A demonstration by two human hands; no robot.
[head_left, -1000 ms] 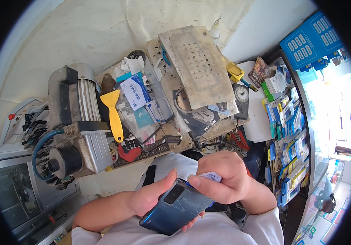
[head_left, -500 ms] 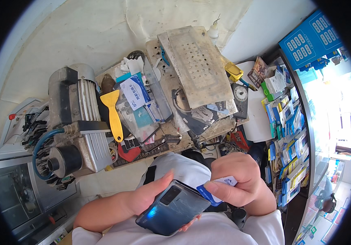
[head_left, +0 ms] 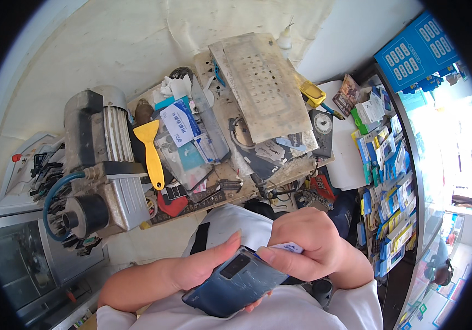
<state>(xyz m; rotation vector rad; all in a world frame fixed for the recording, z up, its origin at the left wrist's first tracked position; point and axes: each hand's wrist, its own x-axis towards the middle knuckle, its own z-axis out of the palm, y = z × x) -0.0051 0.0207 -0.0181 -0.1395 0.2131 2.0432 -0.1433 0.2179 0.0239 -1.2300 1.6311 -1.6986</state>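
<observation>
My left hand (head_left: 200,268) cradles a dark blue smartphone (head_left: 235,284) from below, back side up, with its camera block facing me and fine cracks across the glass. My right hand (head_left: 307,247) pinches a small thin white-and-blue card (head_left: 285,248) against the phone's upper right edge. Both hands sit low in the view, above my white shirt (head_left: 302,311). The phone's far edge is hidden under my right fingers.
A cluttered workbench (head_left: 236,143) lies ahead with a yellow scraper (head_left: 151,148), a perforated metal plate (head_left: 263,82), a grey motor pump (head_left: 101,176) at left, a yellow tool (head_left: 313,94), and packets. Racks of packaged goods (head_left: 387,176) line the right.
My right hand has shifted the small card along the phone's edge, and the phone has tilted slightly in my left hand. The bench is unchanged.
</observation>
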